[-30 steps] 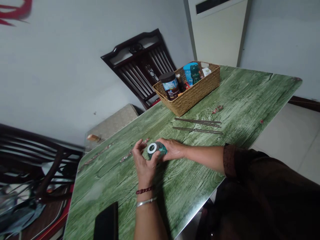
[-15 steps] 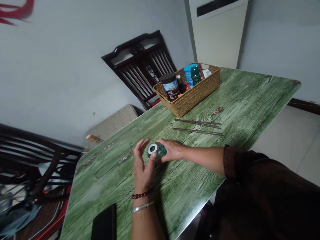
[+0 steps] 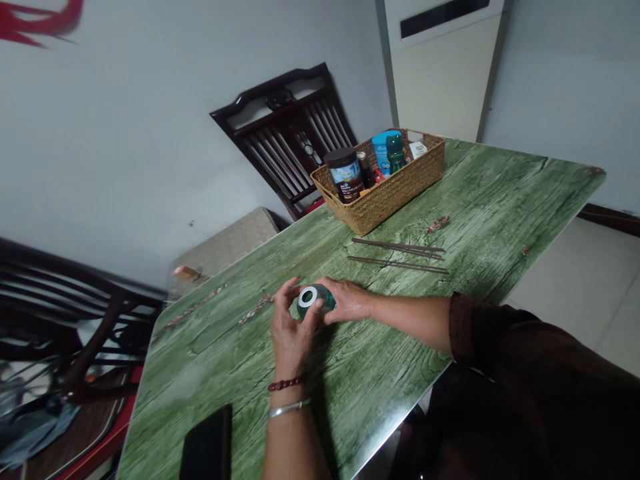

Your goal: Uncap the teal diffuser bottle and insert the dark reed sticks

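Observation:
A small teal glass bottle (image 3: 325, 297) with a silver ring round its open mouth is tilted over the table, its mouth facing me. My right hand (image 3: 353, 300) is wrapped round the bottle's base end from the right. On the other side, my left hand (image 3: 290, 333) curves about the mouth end, its thumb on the glass near the ring and its fingertips at the far edge. The fingers' exact contact there is partly hidden. Several thin dark sticks (image 3: 400, 257) lie on the table beyond my right hand.
A wicker basket (image 3: 400, 203) with a brown-lidded jar (image 3: 345, 177), a blue container and a green bottle stands at the back of the green wood-patterned table (image 3: 215, 360). A black phone-like object (image 3: 207, 443) lies front left. Dark wooden chairs (image 3: 295, 133) stand beyond the table.
My left hand's fingers, spread wider before, have drawn in closer round the bottle's mouth end. My right hand keeps its hold. The whole view has shifted slightly.

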Available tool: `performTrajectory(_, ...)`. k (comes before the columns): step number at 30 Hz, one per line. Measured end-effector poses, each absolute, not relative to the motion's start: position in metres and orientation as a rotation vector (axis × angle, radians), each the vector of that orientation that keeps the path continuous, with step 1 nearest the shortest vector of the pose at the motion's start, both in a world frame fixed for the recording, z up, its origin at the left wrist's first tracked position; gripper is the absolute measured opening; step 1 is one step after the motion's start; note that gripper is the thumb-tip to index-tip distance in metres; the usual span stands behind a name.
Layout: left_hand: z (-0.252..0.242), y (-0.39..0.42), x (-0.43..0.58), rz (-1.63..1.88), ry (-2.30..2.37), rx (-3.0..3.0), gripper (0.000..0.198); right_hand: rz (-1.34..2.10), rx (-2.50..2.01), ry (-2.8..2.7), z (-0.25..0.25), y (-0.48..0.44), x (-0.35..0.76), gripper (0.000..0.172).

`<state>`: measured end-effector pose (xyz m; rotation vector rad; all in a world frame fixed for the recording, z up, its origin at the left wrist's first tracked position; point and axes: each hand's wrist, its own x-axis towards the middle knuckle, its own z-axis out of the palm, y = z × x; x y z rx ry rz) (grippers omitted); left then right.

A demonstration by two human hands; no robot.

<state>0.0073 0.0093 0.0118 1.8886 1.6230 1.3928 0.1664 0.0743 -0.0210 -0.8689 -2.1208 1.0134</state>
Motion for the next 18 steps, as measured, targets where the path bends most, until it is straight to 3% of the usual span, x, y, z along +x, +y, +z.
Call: performTrajectory(18,-0.005,0.037,-0.003,1.529,1.556,1.649,0.042,0.922,-1.018,-2.108,-0.027,0.086,0.143,0.072)
